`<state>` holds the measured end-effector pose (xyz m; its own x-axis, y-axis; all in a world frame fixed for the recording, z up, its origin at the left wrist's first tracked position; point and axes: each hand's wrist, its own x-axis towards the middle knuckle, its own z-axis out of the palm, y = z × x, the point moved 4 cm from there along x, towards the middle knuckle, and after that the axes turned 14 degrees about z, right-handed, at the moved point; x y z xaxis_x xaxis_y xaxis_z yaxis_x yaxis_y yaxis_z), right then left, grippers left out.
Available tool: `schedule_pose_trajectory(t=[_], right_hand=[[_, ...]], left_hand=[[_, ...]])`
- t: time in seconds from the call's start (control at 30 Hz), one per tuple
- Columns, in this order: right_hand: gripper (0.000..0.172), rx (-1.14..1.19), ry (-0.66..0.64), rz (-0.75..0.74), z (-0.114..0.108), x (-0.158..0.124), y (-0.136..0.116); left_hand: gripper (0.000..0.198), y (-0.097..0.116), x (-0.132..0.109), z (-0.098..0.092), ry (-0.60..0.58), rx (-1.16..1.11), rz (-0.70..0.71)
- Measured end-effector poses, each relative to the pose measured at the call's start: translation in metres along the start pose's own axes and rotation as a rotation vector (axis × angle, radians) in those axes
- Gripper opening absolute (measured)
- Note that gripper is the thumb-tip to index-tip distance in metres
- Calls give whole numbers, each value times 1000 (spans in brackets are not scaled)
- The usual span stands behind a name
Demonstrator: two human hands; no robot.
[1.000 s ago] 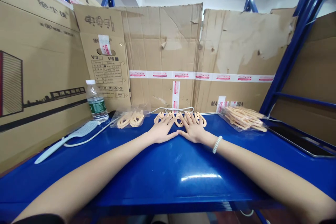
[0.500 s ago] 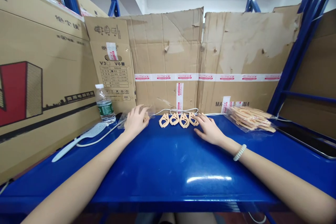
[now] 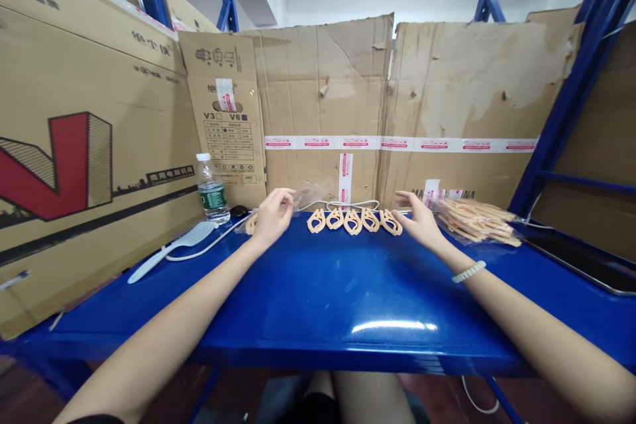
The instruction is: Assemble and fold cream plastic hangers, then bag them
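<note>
Several beige looped plastic pieces, which look like folded hangers (image 3: 352,221), lie in a row along the back of the table. At the row's right end, my right hand (image 3: 420,217) hovers with its fingers apart and holds nothing; its fingertips are close to the last folded hanger (image 3: 391,222). Left of the row, my left hand (image 3: 272,217) is closed on the edge of a clear plastic bag (image 3: 309,197), whose film sticks out past the fingers. Part of a beige piece (image 3: 251,223) shows in the bag behind that hand.
A clear bag of beige pieces (image 3: 477,220) lies at the right, beside a dark flat device (image 3: 579,264). On the left are a water bottle (image 3: 213,195), a pale hairbrush (image 3: 186,242) and a white cable (image 3: 206,250). Cardboard panels (image 3: 322,93) wall the blue table (image 3: 318,305).
My right hand has drawn away from the row to the right, uncovering another folded hanger at its end. My left hand has closed and raised the bag's film. The camera view has shifted slightly.
</note>
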<state>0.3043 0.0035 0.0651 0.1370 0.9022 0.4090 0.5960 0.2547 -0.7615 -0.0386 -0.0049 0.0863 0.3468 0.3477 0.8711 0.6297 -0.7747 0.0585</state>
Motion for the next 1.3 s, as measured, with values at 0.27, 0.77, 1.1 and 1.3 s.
schedule_pose_trajectory(t=[0.27,0.77,1.1,1.3], right_hand=[[34,363,-360,480,27,-9,18],[16,522,-611,650,48,-26,4],[14,550,-534,423,66,-22,15],[24,468,-593,318,71,-17,13]], left_hand=[[11,85,-7,22,-445,-499,300],[25,6,-28,63,-508,-275,-256],[27,9,-40,81,-610,-406,-333],[28,21,-39,83,-548,-636,-359]])
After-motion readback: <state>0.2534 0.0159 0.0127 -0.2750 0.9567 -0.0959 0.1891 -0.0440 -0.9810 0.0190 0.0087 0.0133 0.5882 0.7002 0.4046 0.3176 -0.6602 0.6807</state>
